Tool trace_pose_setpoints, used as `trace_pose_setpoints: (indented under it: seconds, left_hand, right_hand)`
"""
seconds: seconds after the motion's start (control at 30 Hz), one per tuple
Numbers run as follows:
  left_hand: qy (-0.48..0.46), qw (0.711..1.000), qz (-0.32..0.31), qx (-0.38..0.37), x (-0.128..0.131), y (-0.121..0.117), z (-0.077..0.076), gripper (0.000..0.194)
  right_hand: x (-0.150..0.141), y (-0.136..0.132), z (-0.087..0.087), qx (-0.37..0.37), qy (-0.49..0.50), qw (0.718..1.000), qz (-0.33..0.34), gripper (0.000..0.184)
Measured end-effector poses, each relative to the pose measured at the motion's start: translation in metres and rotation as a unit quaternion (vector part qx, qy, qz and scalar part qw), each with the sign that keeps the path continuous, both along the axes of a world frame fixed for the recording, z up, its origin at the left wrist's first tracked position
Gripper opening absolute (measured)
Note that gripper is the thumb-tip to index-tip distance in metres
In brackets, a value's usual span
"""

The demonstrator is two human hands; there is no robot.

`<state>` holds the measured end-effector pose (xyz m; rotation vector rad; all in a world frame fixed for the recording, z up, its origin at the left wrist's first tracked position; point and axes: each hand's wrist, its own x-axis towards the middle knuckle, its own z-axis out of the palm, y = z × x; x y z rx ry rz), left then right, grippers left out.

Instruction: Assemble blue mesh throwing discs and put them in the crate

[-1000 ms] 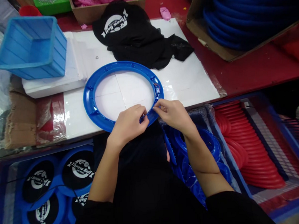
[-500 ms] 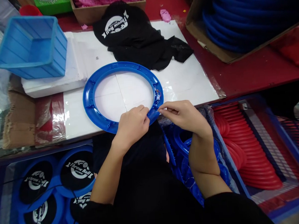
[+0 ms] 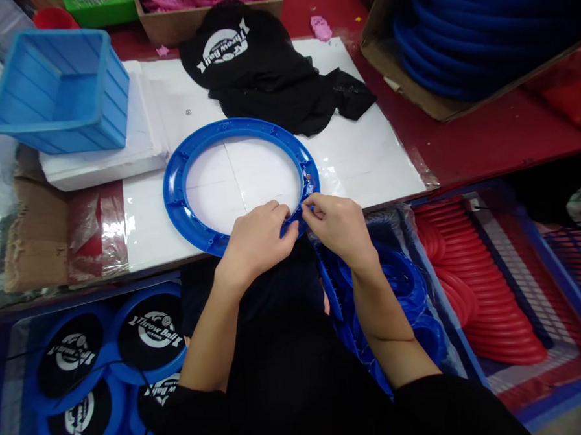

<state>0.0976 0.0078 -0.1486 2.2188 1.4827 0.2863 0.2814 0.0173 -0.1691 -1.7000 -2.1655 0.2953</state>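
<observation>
A blue plastic ring (image 3: 176, 196) lies on the white board at the table's front edge, its ribbed, hollow side up. On its right side sits a small electronic part with a thin red wire (image 3: 310, 181). My left hand (image 3: 262, 235) grips the ring's near right rim, fingers curled over the inner edge. Just to the right, my right hand (image 3: 334, 225) is closed in a pinch at the ring's channel, below the wired part. Whatever lies between those fingertips is too small to make out. Beyond the ring lies black fabric (image 3: 268, 69) with a white "Throw Ball" print.
A light blue bin (image 3: 64, 93) rests on white foam (image 3: 107, 156) at the left. Blue rings (image 3: 447, 40) fill a carton at the right. Below the table stand crates with finished black-centred discs (image 3: 150, 329), blue rings (image 3: 395, 270) and red rings (image 3: 489, 285).
My right hand has moved left and inward, its fingertips now at the ring's channel. My left thumb has shifted outward slightly. The ring has moved a little to the right.
</observation>
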Motion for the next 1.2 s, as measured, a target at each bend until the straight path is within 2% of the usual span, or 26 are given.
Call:
trace_pose_setpoints:
  seconds: [0.17, 0.33, 0.43, 0.57, 0.7, 0.8, 0.93, 1.07, 1.2]
  left_hand:
    - [0.026, 0.998, 0.047, 0.021, 0.021, 0.005, -0.001, 0.024]
    - [0.01, 0.997, 0.067, 0.043, 0.024, 0.004, -0.012, 0.02]
    - [0.006, 0.996, 0.073, 0.06, 0.023, 0.004, -0.018, 0.018]
    - [0.007, 0.995, 0.08, 0.064, 0.024, 0.006, -0.02, 0.018]
    - [0.007, 0.995, 0.083, 0.053, 0.024, 0.006, -0.018, 0.019]
    - [0.001, 0.995, 0.086, 0.046, 0.024, 0.006, -0.017, 0.02]
    - [0.001, 0.996, 0.089, 0.031, 0.024, 0.006, -0.014, 0.021]
    - [0.007, 0.996, 0.089, 0.022, 0.025, 0.006, -0.012, 0.021]
    - [0.009, 0.996, 0.09, 0.021, 0.026, 0.006, -0.011, 0.021]
  right_hand:
    - [-0.005, -0.004, -0.005, 0.013, 0.02, 1.0, -0.013, 0.02]
    - [0.008, 0.0, -0.005, -0.055, 0.128, 0.99, 0.025, 0.016]
    - [0.013, 0.003, -0.003, -0.067, 0.162, 0.984, 0.025, 0.015]
    - [0.006, 0.001, 0.001, -0.052, 0.105, 0.993, 0.008, 0.017]
    - [-0.01, -0.01, -0.002, 0.022, -0.03, 0.998, -0.048, 0.025]
    - [-0.015, -0.016, -0.009, 0.059, -0.059, 0.995, -0.063, 0.029]
    - [-0.004, -0.013, -0.011, 0.054, 0.042, 0.997, -0.039, 0.023]
    - [0.016, 0.004, -0.009, -0.033, 0.196, 0.979, 0.036, 0.017]
    - [0.024, 0.018, -0.007, -0.063, 0.212, 0.972, 0.081, 0.021]
